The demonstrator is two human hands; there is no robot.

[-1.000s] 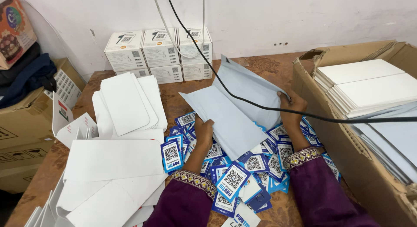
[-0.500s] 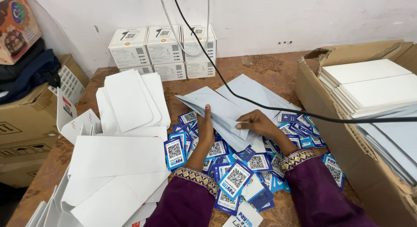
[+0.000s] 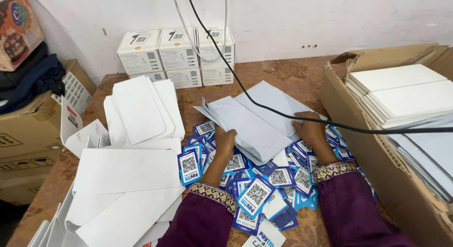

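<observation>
Both hands have drawn together on the pale grey envelopes (image 3: 250,126) atop the blue code cards (image 3: 257,192) — left hand (image 3: 225,139) and right hand (image 3: 309,130) press flat, fingers uncurled, gripping nothing — so the slick stack may slide and scatter cards off the worktop (image 3: 292,70).

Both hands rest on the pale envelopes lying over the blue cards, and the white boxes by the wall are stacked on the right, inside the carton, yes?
Not quite: the head view shows the white boxes standing on the table at the back left, outside the carton.
</observation>
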